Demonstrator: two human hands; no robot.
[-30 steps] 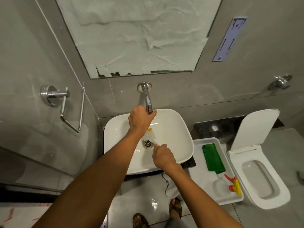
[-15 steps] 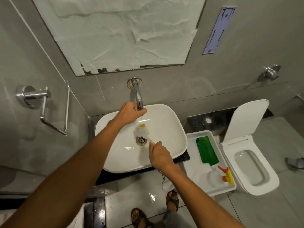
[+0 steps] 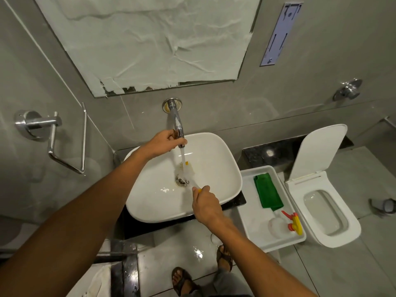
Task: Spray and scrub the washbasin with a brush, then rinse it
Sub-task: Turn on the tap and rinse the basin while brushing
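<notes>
A white washbasin (image 3: 216,168) sits under a chrome wall tap (image 3: 177,123). Water runs from the spout down toward the drain (image 3: 182,181). My left hand (image 3: 164,142) grips the end of the tap. My right hand (image 3: 205,202) holds a brush (image 3: 186,171) by its yellow handle, with the white bristle head under the stream, just above the drain. A spray bottle (image 3: 285,224) with a red and yellow trigger lies in the white tray to the right.
The white tray (image 3: 248,211) beside the basin also holds a folded green cloth (image 3: 267,194). An open toilet (image 3: 321,202) stands at the right. A chrome towel ring (image 3: 64,142) hangs on the left wall. The floor by my sandalled feet (image 3: 224,257) is wet.
Water now flows from the tap onto the brush head. My left hand has shifted on the spout end. The camera has moved back and to the left a little.
</notes>
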